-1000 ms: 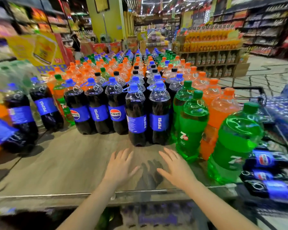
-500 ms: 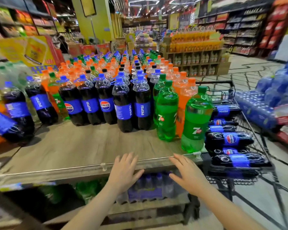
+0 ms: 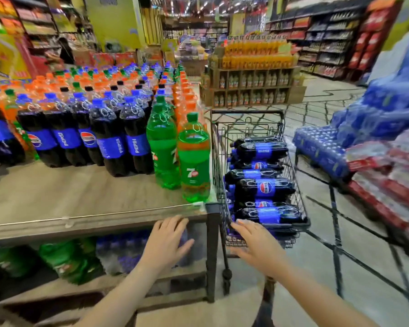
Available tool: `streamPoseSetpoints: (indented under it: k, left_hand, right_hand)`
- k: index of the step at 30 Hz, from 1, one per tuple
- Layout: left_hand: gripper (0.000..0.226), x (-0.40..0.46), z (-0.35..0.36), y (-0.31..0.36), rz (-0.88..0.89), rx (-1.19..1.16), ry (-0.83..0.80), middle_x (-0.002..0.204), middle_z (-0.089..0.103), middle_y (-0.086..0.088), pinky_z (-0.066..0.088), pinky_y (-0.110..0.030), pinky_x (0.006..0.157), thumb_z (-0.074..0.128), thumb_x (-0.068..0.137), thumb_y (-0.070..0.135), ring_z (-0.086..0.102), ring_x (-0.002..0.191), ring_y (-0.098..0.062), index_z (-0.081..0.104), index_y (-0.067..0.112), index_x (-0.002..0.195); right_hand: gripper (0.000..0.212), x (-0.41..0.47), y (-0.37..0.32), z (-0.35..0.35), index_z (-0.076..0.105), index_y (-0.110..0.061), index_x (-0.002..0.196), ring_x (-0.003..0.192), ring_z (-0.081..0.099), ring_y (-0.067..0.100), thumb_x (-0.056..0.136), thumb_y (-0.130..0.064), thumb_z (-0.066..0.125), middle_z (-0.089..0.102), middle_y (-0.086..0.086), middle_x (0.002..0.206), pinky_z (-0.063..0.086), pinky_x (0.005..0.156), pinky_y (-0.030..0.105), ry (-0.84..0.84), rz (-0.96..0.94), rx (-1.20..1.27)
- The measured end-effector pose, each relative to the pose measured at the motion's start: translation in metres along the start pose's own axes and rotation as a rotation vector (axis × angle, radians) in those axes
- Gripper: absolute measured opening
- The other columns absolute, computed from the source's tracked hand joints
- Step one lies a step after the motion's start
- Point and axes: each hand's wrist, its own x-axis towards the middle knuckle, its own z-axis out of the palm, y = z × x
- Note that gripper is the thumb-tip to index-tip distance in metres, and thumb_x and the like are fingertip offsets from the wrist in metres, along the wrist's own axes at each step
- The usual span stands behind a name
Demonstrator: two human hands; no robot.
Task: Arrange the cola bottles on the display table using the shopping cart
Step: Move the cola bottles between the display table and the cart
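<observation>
Several dark cola bottles with blue labels [image 3: 265, 188] lie stacked on their sides in a black wire shopping cart [image 3: 219, 161] parked against the right end of the display table [image 3: 80, 197]. More cola bottles [image 3: 109, 135] stand upright in rows on the table, beside green 7up bottles [image 3: 194, 159] and orange soda bottles [image 3: 184, 97]. My left hand [image 3: 168, 241] hovers with fingers spread in front of the table's front edge, holding nothing. My right hand [image 3: 257, 246] is spread open just before the cart's near end, below the nearest cola bottle [image 3: 269, 214].
Shrink-wrapped packs of blue and red drinks [image 3: 364, 147] are piled right of the cart. A wooden rack of orange juice bottles [image 3: 253, 74] stands behind it. Green and blue bottle packs [image 3: 69, 258] fill the table's lower shelf. Tiled floor [image 3: 316, 267] lies between cart and packs.
The view has swung right and pulled back from the table. Both hands left the tabletop and moved right; the right hand now sits at the cart's near end.
</observation>
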Motion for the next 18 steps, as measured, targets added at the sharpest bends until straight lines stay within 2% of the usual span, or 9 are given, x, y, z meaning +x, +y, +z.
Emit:
streamPoseSetpoints:
  k: [2, 3, 6, 10, 14, 18]
  left_hand:
    - [0.059, 0.014, 0.007, 0.035, 0.009, -0.029, -0.012, 0.11, 0.069, -0.008, 0.054, -0.035, 0.078, 0.041, 0.085, 0.055, 0.068, 0.094, -0.026, 0.072, 0.01, 0.111]
    - [0.059, 0.021, 0.01, 0.05, 0.014, -0.042, -0.024, 0.112, 0.069, -0.008, 0.056, -0.036, 0.079, 0.041, 0.086, 0.055, 0.068, 0.097, -0.026, 0.071, 0.011, 0.112]
    - [0.059, 0.043, 0.022, 0.086, 0.03, -0.082, -0.061, 0.117, 0.067, -0.007, 0.056, -0.037, 0.082, 0.041, 0.088, 0.056, 0.065, 0.103, -0.025, 0.068, 0.012, 0.117]
    - [0.057, 0.079, 0.039, 0.118, 0.069, -0.089, -0.091, 0.12, 0.064, -0.002, 0.051, -0.031, 0.086, 0.039, 0.089, 0.057, 0.059, 0.108, -0.02, 0.063, 0.017, 0.121]
    - [0.059, 0.12, 0.067, 0.139, 0.095, -0.128, -0.126, 0.121, 0.064, -0.004, 0.053, -0.036, 0.088, 0.039, 0.091, 0.057, 0.061, 0.111, -0.022, 0.064, 0.015, 0.123]
    - [0.059, 0.165, 0.1, 0.152, 0.123, -0.159, -0.143, 0.127, 0.061, -0.006, 0.053, -0.04, 0.089, 0.039, 0.093, 0.055, 0.06, 0.114, -0.024, 0.061, 0.013, 0.128]
  right_hand:
    - [0.065, -0.016, 0.033, -0.008, 0.056, -0.018, 0.131, 0.116, 0.06, 0.024, 0.083, -0.057, 0.037, 0.06, 0.003, 0.13, 0.047, 0.096, 0.042, 0.002, 0.049, 0.012]
    - [0.067, -0.023, 0.048, -0.01, 0.055, -0.018, 0.133, 0.119, 0.058, 0.024, 0.084, -0.059, 0.035, 0.058, 0.003, 0.132, 0.046, 0.099, 0.041, 0.004, 0.06, 0.022]
    - [0.068, -0.04, 0.089, -0.017, 0.037, -0.022, 0.146, 0.138, 0.036, 0.019, 0.089, -0.06, 0.034, 0.039, -0.001, 0.149, 0.024, 0.114, 0.032, 0.054, 0.089, 0.035]
    - [0.063, -0.048, 0.136, -0.026, 0.026, -0.026, 0.15, 0.143, 0.021, 0.012, 0.095, -0.05, 0.046, 0.026, -0.008, 0.155, 0.012, 0.114, 0.023, 0.062, 0.143, 0.06]
    - [0.065, -0.043, 0.182, -0.028, 0.029, -0.026, 0.149, 0.141, 0.025, 0.012, 0.093, -0.056, 0.043, 0.028, -0.008, 0.154, 0.016, 0.111, 0.02, 0.073, 0.207, 0.084]
    - [0.059, -0.021, 0.233, -0.027, 0.032, -0.031, 0.147, 0.14, 0.027, 0.011, 0.093, -0.045, 0.053, 0.031, -0.008, 0.153, 0.025, 0.114, 0.027, 0.056, 0.246, 0.147]
